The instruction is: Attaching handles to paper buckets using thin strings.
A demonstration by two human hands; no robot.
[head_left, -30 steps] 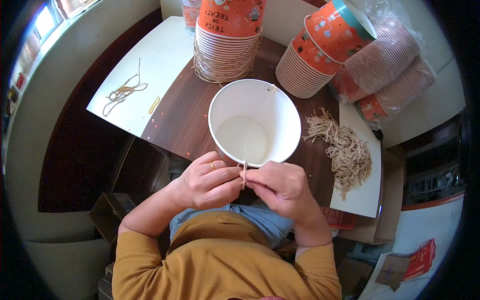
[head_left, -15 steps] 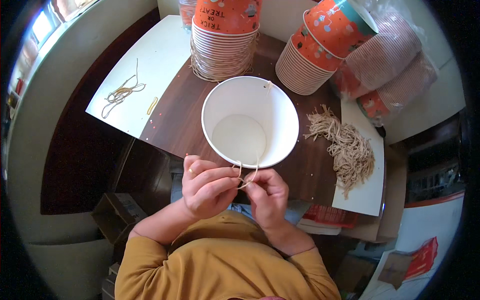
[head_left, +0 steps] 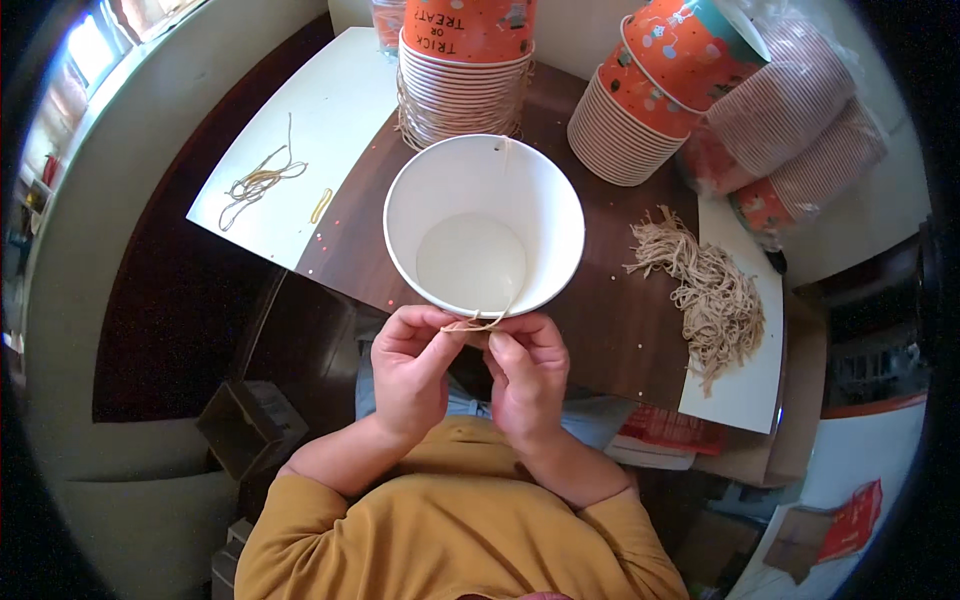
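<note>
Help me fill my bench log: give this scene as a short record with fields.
left hand: pinching the string
right hand: pinching the same string
bucket: white inside, mouth toward the camera, near rim by both hands
beyond bucket: orange bucket stacks
right of bucket: string heap on the table
left of bucket: loose cords, yellow loop

Bench (head_left: 610, 330), brown top with white ends, centre; small yellow loop (head_left: 317, 211), on the bench's white end, ten o'clock; bright window (head_left: 92, 52), between ten and eleven; open cardboard box (head_left: 250, 435), eight o'clock; red item (head_left: 668, 430), partly under the bench's edge, four o'clock; red-and-brown packet (head_left: 848, 525), farther out, four o'clock.
</note>
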